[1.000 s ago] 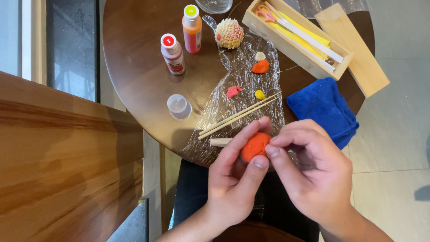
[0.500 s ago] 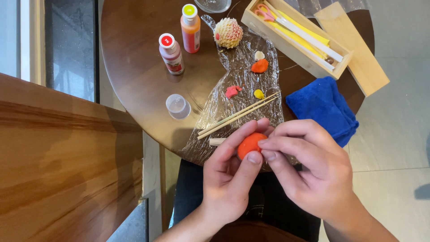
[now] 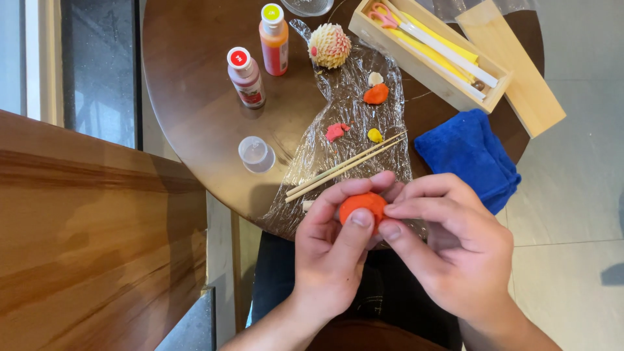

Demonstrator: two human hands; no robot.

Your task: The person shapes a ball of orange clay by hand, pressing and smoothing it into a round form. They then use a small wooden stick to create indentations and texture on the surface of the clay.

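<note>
My left hand (image 3: pixel 335 250) and my right hand (image 3: pixel 448 244) together pinch an orange lump of clay (image 3: pixel 361 204) above the near edge of a round brown table (image 3: pixel 201 110). Thumbs and fingertips of both hands press on the lump. Just beyond it lie two thin wooden sticks (image 3: pixel 344 166) on a sheet of clear plastic wrap (image 3: pixel 351 110). Small bits of clay rest on the wrap: a pink one (image 3: pixel 335 131), a yellow one (image 3: pixel 375 135), an orange one (image 3: pixel 376 94) and a whitish one (image 3: pixel 375 78). A spiky cream clay ball (image 3: pixel 329 45) sits at the wrap's far end.
Two paint bottles (image 3: pixel 246 77) (image 3: pixel 274 30) and a small clear cup (image 3: pixel 255 153) stand on the left of the table. A folded blue cloth (image 3: pixel 469 156) lies right. A wooden box (image 3: pixel 429 55) holds tools, its lid (image 3: pixel 512 65) beside it. A wooden ledge (image 3: pixel 91 240) runs left.
The orange clay has been turned and pressed between my fingers, looking rounder now. Both hands stay close together at the table's near edge, shifted only slightly.
</note>
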